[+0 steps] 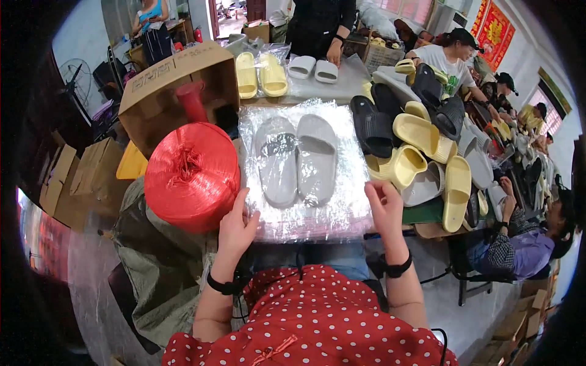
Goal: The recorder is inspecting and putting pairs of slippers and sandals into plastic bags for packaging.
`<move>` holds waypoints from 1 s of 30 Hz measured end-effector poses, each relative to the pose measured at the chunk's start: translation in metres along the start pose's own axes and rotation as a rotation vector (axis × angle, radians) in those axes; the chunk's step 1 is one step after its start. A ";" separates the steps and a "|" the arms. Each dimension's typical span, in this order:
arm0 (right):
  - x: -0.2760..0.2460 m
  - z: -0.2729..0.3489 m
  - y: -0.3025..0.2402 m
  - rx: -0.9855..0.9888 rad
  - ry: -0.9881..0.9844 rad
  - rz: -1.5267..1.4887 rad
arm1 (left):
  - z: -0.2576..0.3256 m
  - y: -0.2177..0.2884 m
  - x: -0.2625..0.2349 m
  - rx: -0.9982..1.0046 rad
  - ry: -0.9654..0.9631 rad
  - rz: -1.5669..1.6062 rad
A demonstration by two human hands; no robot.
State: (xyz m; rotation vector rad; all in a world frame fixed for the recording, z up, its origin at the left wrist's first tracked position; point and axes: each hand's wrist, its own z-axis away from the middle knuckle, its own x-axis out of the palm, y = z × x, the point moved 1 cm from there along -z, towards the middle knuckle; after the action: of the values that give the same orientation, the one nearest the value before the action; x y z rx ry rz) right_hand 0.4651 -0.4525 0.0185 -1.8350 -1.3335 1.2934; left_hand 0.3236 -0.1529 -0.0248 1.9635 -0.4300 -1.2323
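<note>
1. Head view: a left grey slide sandal (279, 178) and a right grey slide sandal (317, 172) lie side by side, straight ahead of the person, toes and heels roughly level.
2. Clear film shines across both, so they appear to be inside a clear plastic bag (353, 210); what lies beneath it looks like a stack of similar film, though glare hides the layers.
3. Left hand (237, 224) is at the bag's near left edge, thumb spread apart from the fingers, not closed round anything visible.
4. Right hand (387, 207) is at the right edge, fingers curled; whether they pinch the film cannot be told.
5. Judging by this, the step in hand is bagging the pair, with the sandals apparently in and the bag not yet folded or closed.
6. A next move would call for gripping only the top bag's edges, keeping the sandals level while drawing the film snug.
7. Red twine roll (194, 174) sits just left; yellow slide sandals (456, 194) and black ones (373, 127) crowd the right.
</note>
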 end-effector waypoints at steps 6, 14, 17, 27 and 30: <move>0.016 -0.025 0.048 0.156 -0.227 0.438 | 0.000 0.003 0.004 -0.006 -0.057 0.190; 0.011 -0.008 0.080 0.342 -0.385 -0.430 | 0.003 -0.013 0.005 0.020 -0.096 0.361; -0.002 -0.004 0.085 0.171 -0.507 -0.277 | 0.001 -0.022 0.001 0.101 -0.196 0.374; -0.016 0.014 0.047 -0.374 -0.443 0.197 | 0.006 -0.024 -0.004 0.212 -0.196 0.383; -0.012 0.013 0.057 -0.342 -0.281 0.159 | 0.007 -0.019 -0.005 0.268 -0.124 0.174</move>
State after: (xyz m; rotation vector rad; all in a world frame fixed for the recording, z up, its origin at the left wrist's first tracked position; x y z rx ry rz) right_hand 0.4764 -0.4869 -0.0294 -2.0797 -1.6710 1.5263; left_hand 0.3134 -0.1399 -0.0375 2.0255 -0.8490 -1.2386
